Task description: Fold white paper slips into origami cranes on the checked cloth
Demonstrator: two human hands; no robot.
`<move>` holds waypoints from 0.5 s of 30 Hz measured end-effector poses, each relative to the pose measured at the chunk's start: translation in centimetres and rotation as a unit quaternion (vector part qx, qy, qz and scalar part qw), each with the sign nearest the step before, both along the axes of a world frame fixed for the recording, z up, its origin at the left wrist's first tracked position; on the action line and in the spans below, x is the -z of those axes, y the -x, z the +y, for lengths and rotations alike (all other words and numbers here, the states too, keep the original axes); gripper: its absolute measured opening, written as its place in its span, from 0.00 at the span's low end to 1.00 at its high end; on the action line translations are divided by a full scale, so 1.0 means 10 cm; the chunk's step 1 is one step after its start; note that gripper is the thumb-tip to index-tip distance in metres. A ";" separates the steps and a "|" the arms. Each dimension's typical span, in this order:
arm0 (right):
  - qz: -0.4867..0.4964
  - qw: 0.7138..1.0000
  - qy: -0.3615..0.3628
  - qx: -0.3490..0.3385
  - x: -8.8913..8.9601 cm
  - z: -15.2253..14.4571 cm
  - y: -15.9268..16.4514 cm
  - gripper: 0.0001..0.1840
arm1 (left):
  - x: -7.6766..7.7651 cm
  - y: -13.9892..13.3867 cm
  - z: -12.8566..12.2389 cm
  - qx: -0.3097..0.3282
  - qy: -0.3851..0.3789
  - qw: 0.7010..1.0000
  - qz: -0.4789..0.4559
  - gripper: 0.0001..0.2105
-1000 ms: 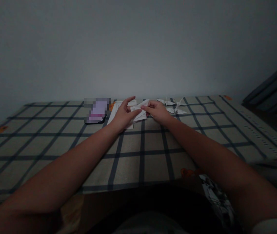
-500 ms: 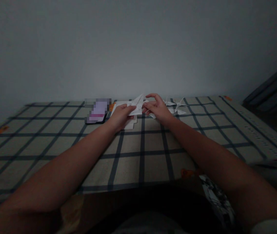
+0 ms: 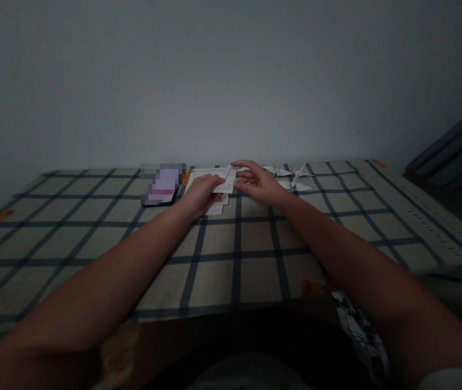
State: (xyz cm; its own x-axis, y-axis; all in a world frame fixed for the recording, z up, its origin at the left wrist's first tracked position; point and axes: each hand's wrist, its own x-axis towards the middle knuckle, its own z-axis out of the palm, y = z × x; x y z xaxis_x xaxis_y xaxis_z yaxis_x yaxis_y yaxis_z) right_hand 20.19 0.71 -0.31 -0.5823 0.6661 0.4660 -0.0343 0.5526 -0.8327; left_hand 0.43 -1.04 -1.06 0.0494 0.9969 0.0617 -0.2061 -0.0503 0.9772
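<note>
My left hand (image 3: 202,192) is closed on a piece of folded white paper (image 3: 225,186), thumb on top and fingers underneath. At the paper's right side is my right hand (image 3: 260,183). Its index finger reaches over the raised upper tip, and its thumb is at the lower right corner; the other fingers are curved and partly hidden behind the paper. Beneath and beside my left hand lie more white paper pieces (image 3: 216,209). Just right of my right hand several folded paper cranes (image 3: 298,179) rest on the cloth.
A phone (image 3: 163,184) with a lit, partly pixelated screen lies left of my hands. The checked cloth (image 3: 218,276) covers the table, which meets a plain wall (image 3: 231,81) at the back. Dark striped fabric (image 3: 454,151) is at the far right.
My right hand has moved slightly left, its index finger now over the paper's tip. The raised point of the paper has tipped lower and leftward. My left hand keeps its hold.
</note>
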 end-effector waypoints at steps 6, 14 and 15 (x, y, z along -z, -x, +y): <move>-0.069 0.994 -0.071 0.038 0.00 0.03 0.00 0.16 | -0.01 -0.02 -0.05 0.022 0.014 1.000 0.009 0.09; -0.084 0.986 -0.112 0.088 0.01 0.07 -0.06 0.15 | -0.03 -0.02 -0.06 0.047 0.042 0.998 -0.008 0.11; -0.082 0.987 -0.104 0.089 0.00 0.07 -0.06 0.15 | -0.04 -0.02 -0.06 0.048 0.044 0.998 -0.009 0.10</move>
